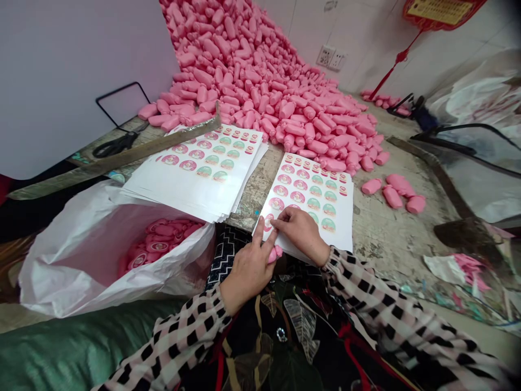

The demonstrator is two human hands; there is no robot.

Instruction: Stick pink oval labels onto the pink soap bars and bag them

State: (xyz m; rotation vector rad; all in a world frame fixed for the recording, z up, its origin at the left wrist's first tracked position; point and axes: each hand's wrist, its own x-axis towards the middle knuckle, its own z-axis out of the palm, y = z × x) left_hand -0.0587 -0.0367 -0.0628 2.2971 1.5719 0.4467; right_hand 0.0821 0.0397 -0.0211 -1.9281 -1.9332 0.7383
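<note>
My left hand [249, 267] grips a small pink bottle-shaped piece [274, 254], mostly hidden by the fingers. Its index finger reaches onto the near left corner of a sticker sheet [345, 217]. My right hand [302, 232] pinches at a pink round sticker [267, 222] on that corner, thumb and finger together. Whether the sticker's edge is lifted cannot be seen. The sheet carries rows of pink and green round stickers, with small pink ones along its far edge, and lies on a stack of paper.
A second stack of sticker sheets [175, 190] lies to the left under a long flat bar [122, 157], beside black scissors [116, 144]. Behind rises a heap of pink bottle-shaped pieces [260, 81]. A white sack [73, 260] at left holds labelled pink pieces [158, 244]. Several loose ones [393, 196] lie at right.
</note>
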